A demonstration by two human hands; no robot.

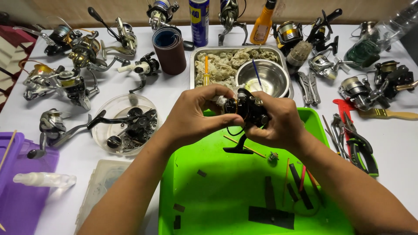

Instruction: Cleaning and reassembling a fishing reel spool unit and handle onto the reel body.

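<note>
A person's two bare hands meet above a bright green tray (209, 196) on a white table (174, 87), seen from a head camera looking down.

Far to the left of the left hand lie several silver fishing reels (65, 80), and nearer to it a clear round dish (126, 124) of dark reel parts. Just beyond that hand stands a brown roll of sandpaper (170, 50).

The left hand (191, 115) is curled, its thumb and fingertips pinching the left end of a small black fishing reel (248, 109), where a gold band shows. The reel sits between the two hands, touching both, held clear above the tray. Its body runs roughly left to right, and its black foot hangs down toward the tray. The right hand (281, 124) wraps the reel's right side from below, fingers closed on it; it carries most of the reel, while the left hand works at the near end.

Just beyond both hands is a steel pan (193, 65) of pale rags, with a steel bowl (263, 78) inside it. To the right of the right hand lie pliers (359, 146) and more reels (374, 85).
</note>
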